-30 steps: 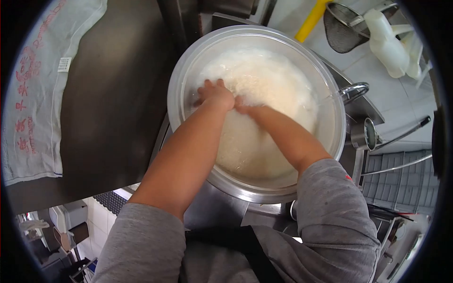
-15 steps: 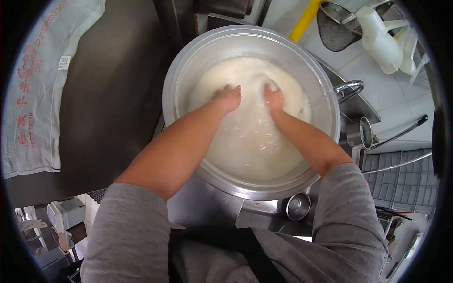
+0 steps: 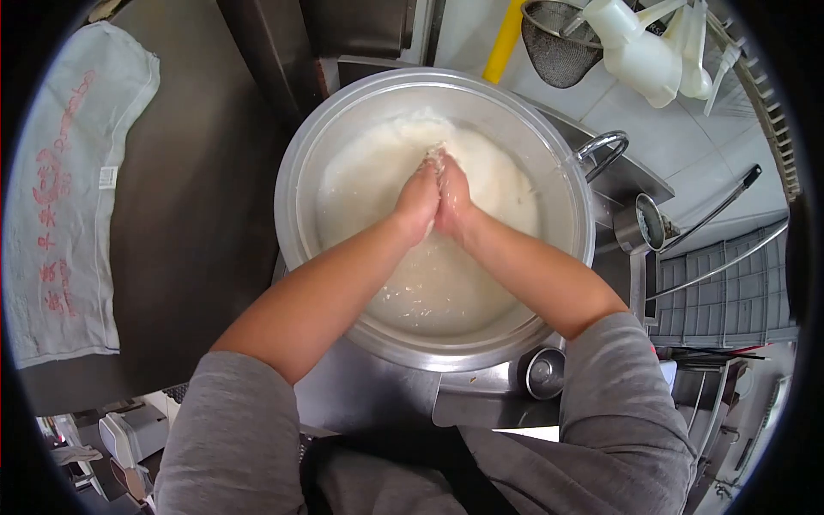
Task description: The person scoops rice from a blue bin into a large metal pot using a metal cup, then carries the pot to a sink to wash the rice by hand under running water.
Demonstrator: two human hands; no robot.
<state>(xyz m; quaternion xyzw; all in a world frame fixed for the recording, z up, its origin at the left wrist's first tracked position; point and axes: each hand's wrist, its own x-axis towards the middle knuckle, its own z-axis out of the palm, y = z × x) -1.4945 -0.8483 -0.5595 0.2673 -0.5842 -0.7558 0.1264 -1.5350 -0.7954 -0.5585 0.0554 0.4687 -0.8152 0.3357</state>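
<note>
A large round metal pot (image 3: 296, 184) holds cloudy white water with pale grains of what looks like rice (image 3: 498, 167). My left hand (image 3: 419, 199) and my right hand (image 3: 452, 193) are pressed together over the middle of the pot, palms facing. White grains show between and above the fingertips. Both hands are wet, with the fingers closed around the grains. Ripples and bright glints mark the water below my wrists.
On the left, a printed cloth sack (image 3: 69, 206) lies on a dark metal counter (image 3: 184, 197). A mesh strainer (image 3: 558, 51) and white plastic jugs (image 3: 644, 60) hang upper right. Right of the pot are a faucet (image 3: 605, 150) and a metal cup (image 3: 637, 225); another cup (image 3: 545, 373) sits below.
My hands have come together from apart in the water, and grains now show between them. The whole view has shifted slightly, with the pot now further left and lower.
</note>
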